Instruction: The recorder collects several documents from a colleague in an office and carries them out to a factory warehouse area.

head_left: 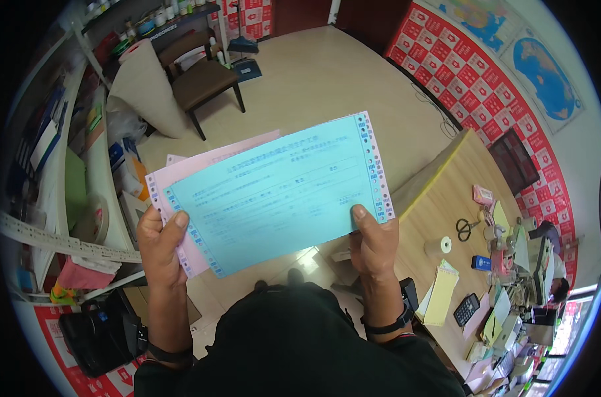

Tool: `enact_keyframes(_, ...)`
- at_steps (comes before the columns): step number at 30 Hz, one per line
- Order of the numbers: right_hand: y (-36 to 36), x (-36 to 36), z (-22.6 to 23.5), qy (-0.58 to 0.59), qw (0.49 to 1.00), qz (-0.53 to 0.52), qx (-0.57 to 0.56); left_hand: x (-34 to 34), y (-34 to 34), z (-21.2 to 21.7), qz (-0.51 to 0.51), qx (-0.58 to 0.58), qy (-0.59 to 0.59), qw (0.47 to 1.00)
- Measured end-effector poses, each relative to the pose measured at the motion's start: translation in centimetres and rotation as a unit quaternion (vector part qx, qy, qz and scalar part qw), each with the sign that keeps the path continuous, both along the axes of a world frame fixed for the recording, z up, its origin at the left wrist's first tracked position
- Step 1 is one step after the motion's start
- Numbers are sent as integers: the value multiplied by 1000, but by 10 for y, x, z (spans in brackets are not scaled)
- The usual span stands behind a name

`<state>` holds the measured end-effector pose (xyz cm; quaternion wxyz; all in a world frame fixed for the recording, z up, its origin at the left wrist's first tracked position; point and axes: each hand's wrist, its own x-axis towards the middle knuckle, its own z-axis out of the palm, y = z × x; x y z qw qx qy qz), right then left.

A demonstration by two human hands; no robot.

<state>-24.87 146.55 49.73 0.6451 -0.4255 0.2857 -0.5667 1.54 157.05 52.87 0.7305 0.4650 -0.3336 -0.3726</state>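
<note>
I hold a small stack of printed forms in front of me, tilted with its right end higher. On top lies a light blue form (274, 205) with printed lines and a row of punched holes along each short side. A pink form (156, 192) shows from under it at the left and top. My left hand (160, 245) is closed on the left edge, its thumb on top by the pink margin. My right hand (378, 241) pinches the lower right corner, thumb on the blue form. The fingers beneath the paper are hidden.
At right stands a wooden desk (439, 212) with scissors (468, 229), a white paper roll (438, 247), a yellow pad (441, 296) and a calculator (467, 309). Shelves (82, 152) line the left. A brown chair (204, 83) and a large roll (145, 86) stand farther back.
</note>
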Motion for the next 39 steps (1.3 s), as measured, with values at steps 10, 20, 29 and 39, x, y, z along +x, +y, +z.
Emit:
enact_keyframes(10, 4, -9, 7, 46, 999, -4, -22, -1, -2, -4, -18, 2, -2, 1000)
enact_keyframes(20, 4, -14, -2, 82, 996, 7, -14, -15, -3, 3, 10, 12, 9, 1000)
enact_keyframes(29, -14, -24, -12, 62, 997, -25, -30, -28, -10, 3, -12, 5, 0, 1000)
enact_keyframes(39, -39, -37, -16, 53, 998, -18, -7, -45, -34, -5, -3, 9, 9, 1000)
